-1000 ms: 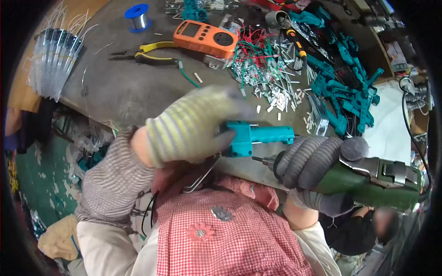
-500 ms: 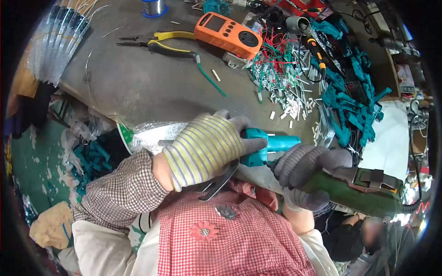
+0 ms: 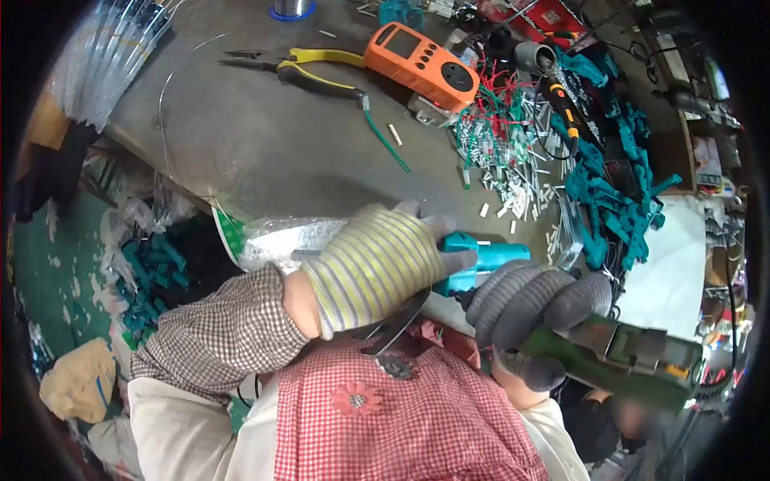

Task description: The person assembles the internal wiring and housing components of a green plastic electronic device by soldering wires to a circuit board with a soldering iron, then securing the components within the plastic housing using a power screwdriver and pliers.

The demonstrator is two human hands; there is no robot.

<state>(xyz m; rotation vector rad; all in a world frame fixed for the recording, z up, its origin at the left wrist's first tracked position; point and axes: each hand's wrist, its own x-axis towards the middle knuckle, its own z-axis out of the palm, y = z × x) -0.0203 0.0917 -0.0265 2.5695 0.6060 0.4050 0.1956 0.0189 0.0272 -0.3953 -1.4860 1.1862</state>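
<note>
My left hand (image 3: 381, 268), in a yellow-and-grey striped glove, is closed around a teal plastic housing (image 3: 501, 253) at the bench's near edge. Most of the housing's left side is hidden under the palm and fingers. My right hand (image 3: 533, 309), in a grey glove, grips a green corded power tool (image 3: 613, 353), probably an electric screwdriver. Its dark tip (image 3: 463, 298) points left and comes up close to the near side of the housing. Whether the tip touches it I cannot tell. A thin dark cord or strip hangs below my left hand, over the red checked apron (image 3: 401, 425).
Beyond my hands lie long-nose pliers (image 3: 321, 80), an orange meter (image 3: 421, 66) and a solder spool (image 3: 291, 8). Small white tubes and red and green wires (image 3: 505, 136) pile up at right, beside teal housings (image 3: 609, 192). More teal parts (image 3: 156, 268) lie at lower left. Another person (image 3: 597, 425) shows at lower right.
The view has shifted, so the bench things appear slightly further right. The power tool's rear end has dropped a little in the picture. Both hands keep their grips.
</note>
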